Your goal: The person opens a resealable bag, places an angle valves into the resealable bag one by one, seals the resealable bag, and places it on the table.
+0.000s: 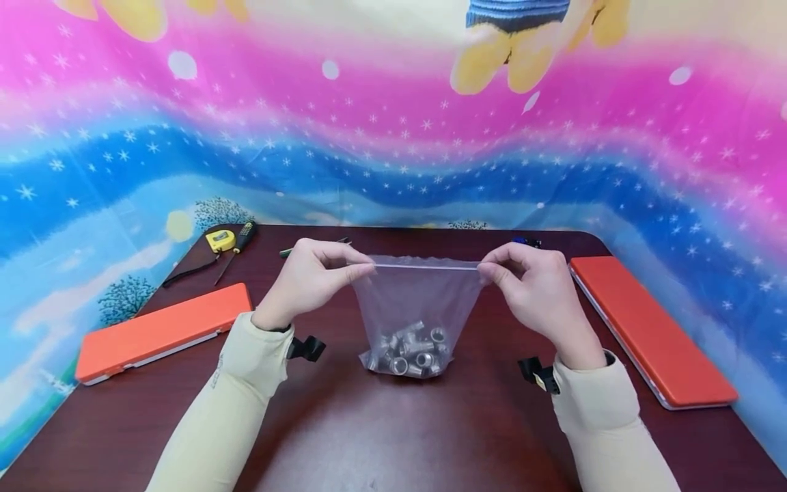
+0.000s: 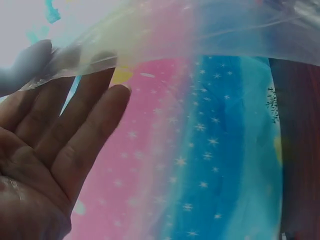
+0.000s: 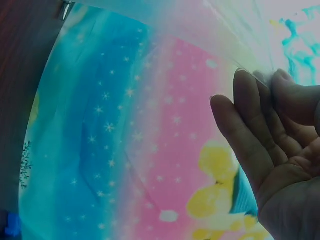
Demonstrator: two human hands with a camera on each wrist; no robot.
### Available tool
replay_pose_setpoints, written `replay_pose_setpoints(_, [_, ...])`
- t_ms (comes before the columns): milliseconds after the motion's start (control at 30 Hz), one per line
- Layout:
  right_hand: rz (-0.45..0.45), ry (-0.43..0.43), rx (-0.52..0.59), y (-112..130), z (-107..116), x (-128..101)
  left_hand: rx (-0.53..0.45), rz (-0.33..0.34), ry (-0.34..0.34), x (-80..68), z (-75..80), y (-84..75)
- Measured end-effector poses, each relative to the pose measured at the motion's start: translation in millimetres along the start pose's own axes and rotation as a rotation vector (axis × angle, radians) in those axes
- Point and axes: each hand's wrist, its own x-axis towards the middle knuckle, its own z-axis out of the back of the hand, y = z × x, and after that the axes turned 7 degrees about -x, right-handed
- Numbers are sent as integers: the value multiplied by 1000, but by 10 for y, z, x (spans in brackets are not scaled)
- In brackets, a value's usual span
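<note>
A clear zip bag (image 1: 418, 301) stands on the dark wooden table (image 1: 381, 430), stretched taut along its top edge. Several small metal sleeves (image 1: 408, 350) lie heaped in its bottom. My left hand (image 1: 313, 277) pinches the bag's top left corner, and my right hand (image 1: 529, 283) pinches the top right corner. In the left wrist view the bag film (image 2: 150, 40) passes between thumb and fingers (image 2: 85, 125). The right wrist view shows the film (image 3: 215, 35) running to my fingertips (image 3: 250, 115).
An orange case (image 1: 162, 331) lies at the left and another orange case (image 1: 652, 328) at the right. A yellow tape measure (image 1: 220, 240) and a screwdriver (image 1: 236, 249) rest at the back left. A bright patterned cloth (image 1: 393, 123) hangs behind the table.
</note>
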Motion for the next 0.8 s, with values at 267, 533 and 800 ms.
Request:
replay_pose_setpoints(267, [80, 12, -3, 284, 285, -217, 75, -172, 37, -223, -22, -390])
replay_pose_setpoints(533, [-9, 83, 52, 468, 573, -386, -68, -92, 146, -333, -74, -654])
replay_pose_setpoints(800, [-258, 348, 57, -48, 149, -136, -83, 425, 125, -83, -143, 17])
